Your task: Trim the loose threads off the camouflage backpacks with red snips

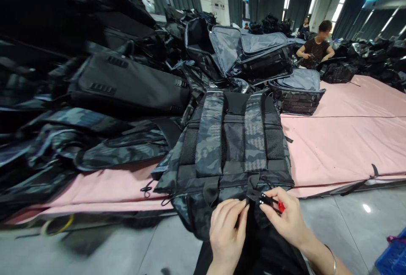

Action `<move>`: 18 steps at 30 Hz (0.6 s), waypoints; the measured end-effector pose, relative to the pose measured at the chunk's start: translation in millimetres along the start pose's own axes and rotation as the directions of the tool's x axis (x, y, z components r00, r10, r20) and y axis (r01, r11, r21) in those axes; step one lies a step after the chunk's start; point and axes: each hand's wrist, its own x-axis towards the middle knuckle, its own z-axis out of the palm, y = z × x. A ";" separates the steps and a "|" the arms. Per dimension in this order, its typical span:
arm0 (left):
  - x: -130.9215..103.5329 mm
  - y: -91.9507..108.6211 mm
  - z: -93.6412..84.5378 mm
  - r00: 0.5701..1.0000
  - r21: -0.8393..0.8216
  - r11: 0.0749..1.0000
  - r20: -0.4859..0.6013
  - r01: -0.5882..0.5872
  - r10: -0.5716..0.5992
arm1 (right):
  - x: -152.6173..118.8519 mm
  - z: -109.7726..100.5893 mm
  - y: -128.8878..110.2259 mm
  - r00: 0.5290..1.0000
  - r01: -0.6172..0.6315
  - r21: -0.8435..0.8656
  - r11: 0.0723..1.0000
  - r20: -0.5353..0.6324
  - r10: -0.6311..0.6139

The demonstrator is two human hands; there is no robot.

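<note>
A dark camouflage backpack (234, 140) lies with its two padded straps upward, its lower end hanging over the edge of the pink-covered table. At that lower end, my left hand (227, 228) pinches a black webbing strap (253, 190). Close on its right, my right hand (285, 216) has its fingers closed round a small black tool with a red part (281, 206), whose tip is at the same strap. Exactly what the tool is cannot be made out.
Piled dark bags (127, 85) fill the left side. Open grey-lined bags (294, 93) stand behind the backpack. The pink table cover (349, 140) extends right. A person (317, 49) works farther back. A blue crate (393, 256) is at the lower right.
</note>
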 end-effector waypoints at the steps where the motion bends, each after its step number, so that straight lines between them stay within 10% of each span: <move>1: -1.0 1.0 -0.9 1.000 -0.007 1.000 0.014 0.006 -0.006 | -0.7 0.4 1.9 1.000 0.019 -0.015 1.000 0.022 -0.019; 7: -17.6 -8.6 -16.9 0.967 -0.036 0.971 -0.092 0.234 -0.237 | -3.1 -2.5 19.2 0.999 0.017 0.000 1.000 -0.037 -0.017; 10: -27.9 -25.9 -28.5 0.746 -0.209 0.795 -0.277 0.569 -0.606 | -5.8 -6.1 27.8 0.986 -0.027 0.067 0.997 -0.161 0.037; 13: -33.4 -43.1 -39.6 0.515 -0.443 0.535 -0.177 0.719 -0.839 | -7.4 -13.2 34.4 0.950 -0.098 0.162 0.982 -0.278 0.141; 18: -27.4 -55.7 -50.2 0.477 -0.438 0.518 -0.209 0.735 -0.854 | 1.9 -35.1 54.3 0.924 -0.039 0.337 0.941 -0.347 0.163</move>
